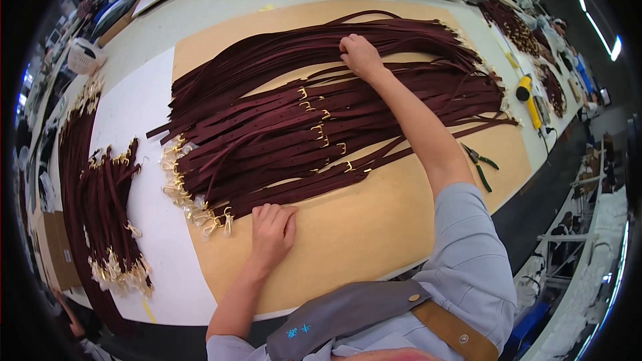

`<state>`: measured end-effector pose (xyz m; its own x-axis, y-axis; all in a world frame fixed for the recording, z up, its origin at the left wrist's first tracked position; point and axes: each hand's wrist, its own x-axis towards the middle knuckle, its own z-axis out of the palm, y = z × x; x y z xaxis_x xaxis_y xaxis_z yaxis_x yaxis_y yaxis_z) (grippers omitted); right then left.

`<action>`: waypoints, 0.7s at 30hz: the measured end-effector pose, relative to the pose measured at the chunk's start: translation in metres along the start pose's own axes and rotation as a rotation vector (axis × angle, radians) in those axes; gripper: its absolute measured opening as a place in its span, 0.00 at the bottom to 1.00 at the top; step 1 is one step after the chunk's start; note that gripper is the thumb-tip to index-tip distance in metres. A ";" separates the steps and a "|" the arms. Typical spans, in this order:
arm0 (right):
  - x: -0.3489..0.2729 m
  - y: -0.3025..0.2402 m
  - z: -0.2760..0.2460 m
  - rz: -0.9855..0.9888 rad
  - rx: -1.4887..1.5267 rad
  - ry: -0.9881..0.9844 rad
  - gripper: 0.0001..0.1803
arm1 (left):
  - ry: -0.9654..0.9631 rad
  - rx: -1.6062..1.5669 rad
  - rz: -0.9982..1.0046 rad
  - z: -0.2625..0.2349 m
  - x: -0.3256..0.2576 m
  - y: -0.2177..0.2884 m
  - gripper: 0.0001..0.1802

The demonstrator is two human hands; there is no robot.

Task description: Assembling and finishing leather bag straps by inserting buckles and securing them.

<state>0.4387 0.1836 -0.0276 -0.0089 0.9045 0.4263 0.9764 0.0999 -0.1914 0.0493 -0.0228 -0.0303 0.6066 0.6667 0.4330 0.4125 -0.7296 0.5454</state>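
Straps (pixel 267 110) lie heaped on the tan sheet (pixel 374 227); our right arm (pixel 421 120) stretches far across them, its right hand (pixel 362 55) bent over the far ones, while our left hand (pixel 273 230) rests at their near side; fingers curl on both, though we cannot tell if they grip

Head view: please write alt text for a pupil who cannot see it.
A person's right grip is at long maroon straps with gold buckles, spread across a tan sheet; the left grip is by their near edge. Green-handled pliers lie at right, more straps at left.
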 end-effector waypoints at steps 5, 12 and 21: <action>-0.014 0.010 -0.002 -0.040 -0.067 0.021 0.03 | 0.026 0.001 -0.007 0.005 0.005 0.001 0.09; -0.019 0.021 -0.005 -0.002 -0.153 0.013 0.04 | 0.025 -0.007 -0.008 0.004 0.003 0.002 0.09; -0.020 0.045 -0.023 0.046 -0.114 -0.190 0.07 | 0.031 -0.006 -0.018 0.002 0.001 0.002 0.07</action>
<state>0.4876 0.1603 -0.0243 0.0067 0.9699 0.2433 0.9947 0.0185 -0.1010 0.0520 -0.0237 -0.0306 0.5775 0.6845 0.4450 0.4194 -0.7163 0.5576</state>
